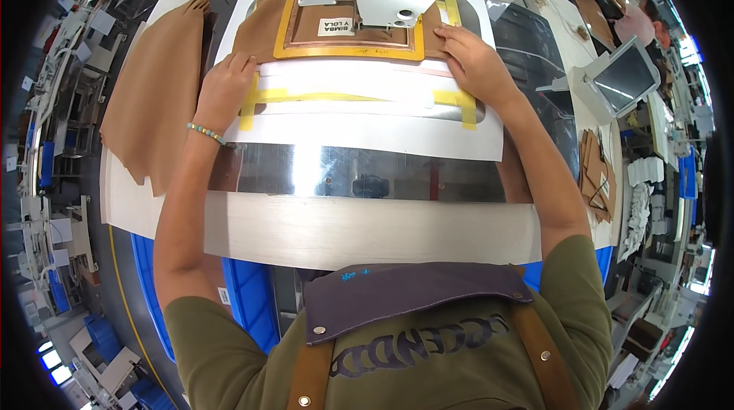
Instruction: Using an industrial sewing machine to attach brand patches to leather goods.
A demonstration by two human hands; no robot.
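Brown flat sheet panel [260,32]: beneath yellow rectangular frame [352,51], long axis left-right, between both hands.
Left hand [223,89]: grip bunched at panel's near-left corner; pinch can't be told.
Right hand [480,66]: nearer frame; fingers half-curled, tips on panel's right end; hold unclear.

Recedes on both sides into crowded workbenches [78,236], over dark grey floor [101,294] marked by a yellow line [124,297], with blue bins [102,336] at left and bright lights [690,49] at right.
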